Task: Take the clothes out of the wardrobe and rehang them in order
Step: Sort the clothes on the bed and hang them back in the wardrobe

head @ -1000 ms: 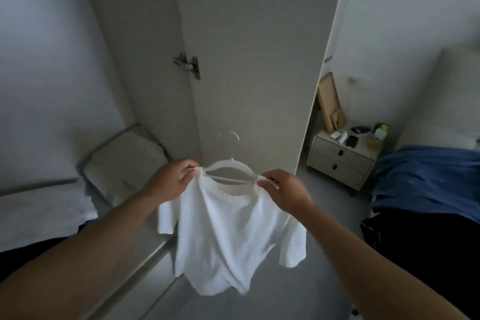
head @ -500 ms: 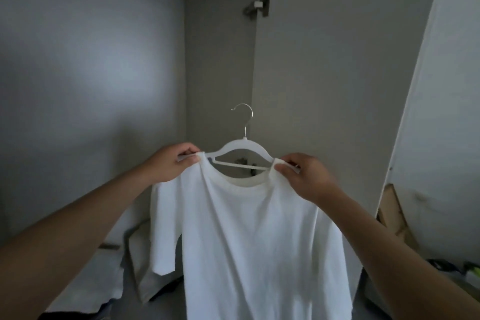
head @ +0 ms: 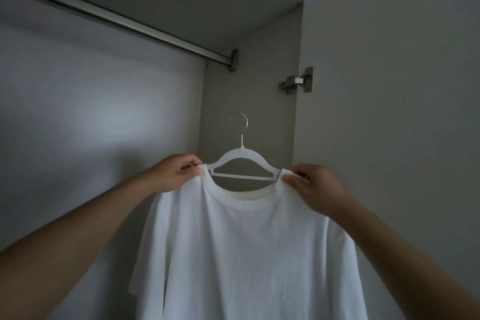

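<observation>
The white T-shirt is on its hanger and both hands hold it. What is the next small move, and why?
Probably lift the hanger up and left so its hook goes over the rail. The hook is free and below the rail, while the left hand and right hand each pinch a shoulder of the T-shirt, which sits evenly on the hanger.

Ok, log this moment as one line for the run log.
stage: rehanging | left hand: pinches white T-shirt shoulder | right hand: pinches other shoulder | hanger: in shirt, hook below rail, not hung
</observation>
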